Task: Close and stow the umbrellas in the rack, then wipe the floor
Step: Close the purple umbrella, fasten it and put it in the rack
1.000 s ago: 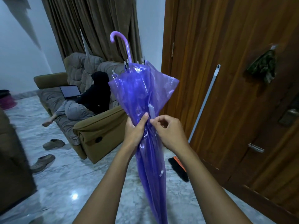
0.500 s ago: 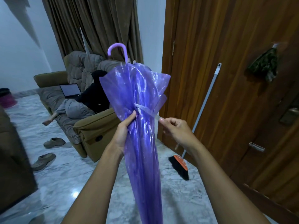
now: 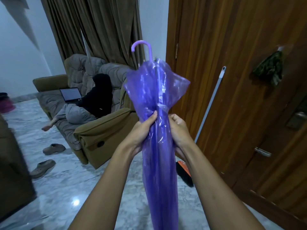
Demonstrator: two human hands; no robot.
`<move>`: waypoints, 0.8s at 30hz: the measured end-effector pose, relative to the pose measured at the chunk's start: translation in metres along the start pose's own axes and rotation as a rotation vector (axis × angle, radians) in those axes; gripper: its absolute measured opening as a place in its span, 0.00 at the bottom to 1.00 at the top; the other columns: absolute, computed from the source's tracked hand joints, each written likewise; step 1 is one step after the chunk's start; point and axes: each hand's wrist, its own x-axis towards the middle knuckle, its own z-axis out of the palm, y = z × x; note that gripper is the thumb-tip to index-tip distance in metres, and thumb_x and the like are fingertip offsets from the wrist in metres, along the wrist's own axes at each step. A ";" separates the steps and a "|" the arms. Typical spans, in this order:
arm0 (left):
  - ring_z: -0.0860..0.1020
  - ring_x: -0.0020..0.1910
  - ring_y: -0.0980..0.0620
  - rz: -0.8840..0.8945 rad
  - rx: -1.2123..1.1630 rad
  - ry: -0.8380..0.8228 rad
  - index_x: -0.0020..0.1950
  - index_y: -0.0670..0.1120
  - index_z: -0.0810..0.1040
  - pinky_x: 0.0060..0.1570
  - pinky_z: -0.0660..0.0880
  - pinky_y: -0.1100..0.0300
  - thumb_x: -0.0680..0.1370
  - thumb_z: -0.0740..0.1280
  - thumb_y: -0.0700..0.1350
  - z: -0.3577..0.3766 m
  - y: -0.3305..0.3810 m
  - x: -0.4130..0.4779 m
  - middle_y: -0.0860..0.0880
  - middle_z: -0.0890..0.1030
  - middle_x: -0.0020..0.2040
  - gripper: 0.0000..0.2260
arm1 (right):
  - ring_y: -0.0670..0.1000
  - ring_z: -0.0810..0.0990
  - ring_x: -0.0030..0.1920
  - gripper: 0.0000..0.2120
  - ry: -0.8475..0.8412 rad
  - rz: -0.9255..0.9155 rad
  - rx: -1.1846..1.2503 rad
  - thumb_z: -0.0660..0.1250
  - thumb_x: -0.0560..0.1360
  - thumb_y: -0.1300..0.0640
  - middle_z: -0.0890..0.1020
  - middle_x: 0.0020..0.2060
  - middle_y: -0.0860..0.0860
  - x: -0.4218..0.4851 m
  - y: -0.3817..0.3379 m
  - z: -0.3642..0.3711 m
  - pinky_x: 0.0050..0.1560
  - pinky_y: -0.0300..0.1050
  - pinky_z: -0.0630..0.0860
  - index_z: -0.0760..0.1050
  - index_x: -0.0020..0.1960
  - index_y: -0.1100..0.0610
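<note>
The marble floor [image 3: 66, 188] lay open at near left; a wooden door [image 3: 232, 80] walled the right and a sofa [image 3: 103, 133] stood farther left. Between them the purple umbrella [image 3: 157, 163] stood upright in mid-air, hooked handle [image 3: 142, 47] up, tip out of view. It looked light, its plastic canopy soft and slippery over stiff ribs, best gripped at the gathered waist. There the left hand [image 3: 142, 128] and right hand [image 3: 180, 131] clasped it, fingers [image 3: 176, 119] curled round the folds under the tie strap [image 3: 163, 107].

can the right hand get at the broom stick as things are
Probably not yet: the right hand grips the purple umbrella. The broom leans against the door just beyond, nothing between them.
</note>
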 end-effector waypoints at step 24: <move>0.83 0.53 0.50 0.274 0.193 0.060 0.60 0.47 0.76 0.54 0.78 0.55 0.68 0.72 0.38 -0.018 -0.015 0.004 0.46 0.84 0.54 0.20 | 0.38 0.82 0.35 0.03 0.067 -0.349 -0.272 0.74 0.73 0.62 0.85 0.36 0.50 -0.002 -0.014 -0.004 0.37 0.32 0.77 0.82 0.42 0.61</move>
